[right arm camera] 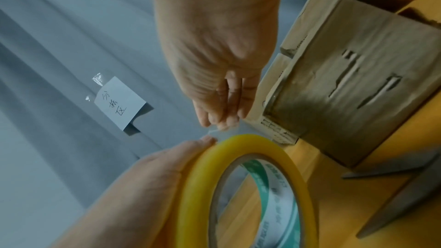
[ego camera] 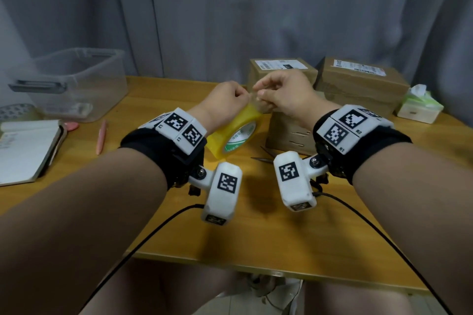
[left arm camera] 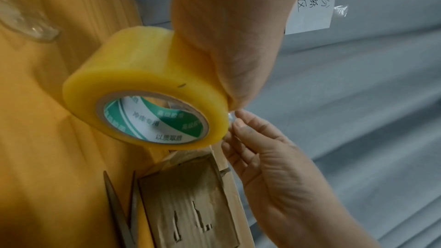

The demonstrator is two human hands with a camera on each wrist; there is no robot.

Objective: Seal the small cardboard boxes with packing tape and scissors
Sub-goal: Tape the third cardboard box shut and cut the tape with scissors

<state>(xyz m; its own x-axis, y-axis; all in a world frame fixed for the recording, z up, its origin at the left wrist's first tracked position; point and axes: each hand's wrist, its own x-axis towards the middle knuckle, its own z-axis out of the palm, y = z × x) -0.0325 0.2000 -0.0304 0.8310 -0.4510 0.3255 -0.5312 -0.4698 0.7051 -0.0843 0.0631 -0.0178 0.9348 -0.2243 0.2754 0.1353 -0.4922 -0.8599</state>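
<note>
- The step in hand is, I judge, to free the loose end of the tape; no box is sealed by it yet.
- The left hand point(ego camera: 225, 100) grips the yellow roll of clear packing tape point(ego camera: 234, 133), with its green and white core, and holds it above the wooden table point(ego camera: 256, 238).
- The right hand point(ego camera: 284, 96) pinches the thin clear tape end point(right arm camera: 214, 131) at the top of the roll, with narrow fingertips.
- The small brown cardboard box point(ego camera: 289, 135) stands just behind the roll, under the right hand; its top flap looks not flat.
- The grey metal scissors point(left arm camera: 121, 212) lie on the table beside this box, with blades apart.
- Two more brown cardboard boxes with white labels point(ego camera: 358, 79) wait at the back.
- Next, the strip probably must be drawn out long enough for the box, without twisting.
</note>
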